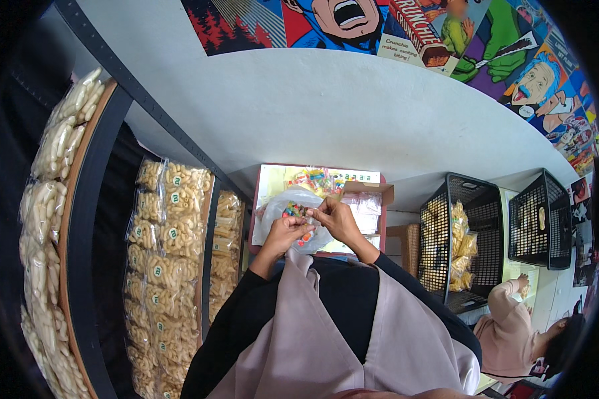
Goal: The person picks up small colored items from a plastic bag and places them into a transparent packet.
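My left hand and my right hand come together over a small table, fingertips pinched close to each other. Between them is a small clear packet of colourful pieces, red and orange at its lower part; the fingers cover much of it. Just beneath lies a whitish plastic bag, crumpled, with more bright pieces showing by my fingertips. Beyond the bag, several small colourful packets lie in a loose heap. To the right of my right hand stands an open cardboard box with clear plastic in it.
At left, racks hold bagged pale snacks and longer white ones. A black crate with yellowish bags stands to the right, a second black crate beyond. Another person works at lower right. A postered wall rises behind the table.
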`<control>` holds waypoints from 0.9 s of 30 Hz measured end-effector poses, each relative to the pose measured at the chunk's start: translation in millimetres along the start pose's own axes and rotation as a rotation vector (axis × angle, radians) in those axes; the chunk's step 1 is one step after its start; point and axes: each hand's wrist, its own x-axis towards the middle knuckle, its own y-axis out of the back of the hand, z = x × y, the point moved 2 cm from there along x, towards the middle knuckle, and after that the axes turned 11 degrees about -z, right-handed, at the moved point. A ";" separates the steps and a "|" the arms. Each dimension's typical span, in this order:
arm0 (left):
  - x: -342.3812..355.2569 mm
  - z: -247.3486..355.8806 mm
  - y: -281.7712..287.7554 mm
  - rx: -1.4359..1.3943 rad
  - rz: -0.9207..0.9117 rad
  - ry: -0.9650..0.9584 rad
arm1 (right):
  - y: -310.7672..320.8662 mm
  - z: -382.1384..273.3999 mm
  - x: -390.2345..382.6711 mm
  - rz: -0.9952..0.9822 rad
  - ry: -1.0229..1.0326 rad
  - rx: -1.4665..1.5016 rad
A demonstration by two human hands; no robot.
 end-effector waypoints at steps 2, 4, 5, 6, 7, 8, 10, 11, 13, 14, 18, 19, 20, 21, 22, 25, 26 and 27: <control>-0.3 -1.2 -0.5 -0.032 -0.014 0.015 | -1.6 0.9 0.3 -0.005 -0.038 0.015; 0.0 -3.3 -2.7 -0.073 -0.032 0.043 | -0.5 0.0 -0.2 -0.049 -0.107 -0.018; 0.4 -3.8 -3.3 -0.093 -0.041 0.057 | 0.2 -0.7 -0.2 -0.072 -0.141 -0.034; 2.0 -5.2 -2.5 -0.093 -0.040 0.062 | 1.0 -0.7 0.5 -0.078 -0.141 -0.037; 3.4 -6.8 -2.0 -0.095 -0.040 0.067 | 2.0 -0.3 0.6 -0.086 -0.142 -0.039; 4.3 -8.4 -1.3 -0.097 -0.039 0.073 | 3.1 0.0 0.7 -0.094 -0.143 -0.042; 4.4 -9.8 0.2 -0.106 -0.032 0.083 | 6.7 -1.2 1.0 -0.114 -0.114 0.022; 4.2 -9.0 0.6 -0.110 -0.028 0.088 | 8.4 -1.1 1.4 -0.125 -0.099 0.055; 4.8 -8.8 0.9 -0.168 -0.034 0.092 | 9.9 1.5 2.4 -0.185 0.001 0.173; 4.9 -8.4 0.5 -0.197 -0.038 0.094 | 11.0 2.3 2.4 -0.214 0.050 0.232; 2.8 1.5 -7.0 -0.303 -0.036 0.115 | 16.0 6.1 -0.5 -0.254 0.023 0.214; 2.2 1.9 -6.6 -0.315 -0.031 0.119 | 14.0 6.9 -0.2 -0.250 0.022 0.214; 1.6 2.2 -6.3 -0.327 -0.027 0.123 | 12.1 7.4 -0.3 -0.246 0.021 0.214; 1.1 2.3 -6.4 -0.338 -0.020 0.123 | 10.2 8.0 -1.0 -0.241 0.019 0.215; -0.1 7.8 -8.8 -0.350 -0.013 0.122 | 9.1 5.7 -1.7 -0.237 0.017 0.216; 0.1 5.0 -7.9 -0.406 -0.038 0.104 | 9.5 -2.3 -3.7 -0.267 -0.037 0.193; 0.4 2.2 -5.8 -0.427 -0.051 0.092 | 9.2 -4.7 -3.1 -0.286 -0.059 0.180; 0.0 -1.3 -3.8 -0.417 -0.044 0.094 | 6.7 -2.2 -2.4 -0.304 -0.046 0.189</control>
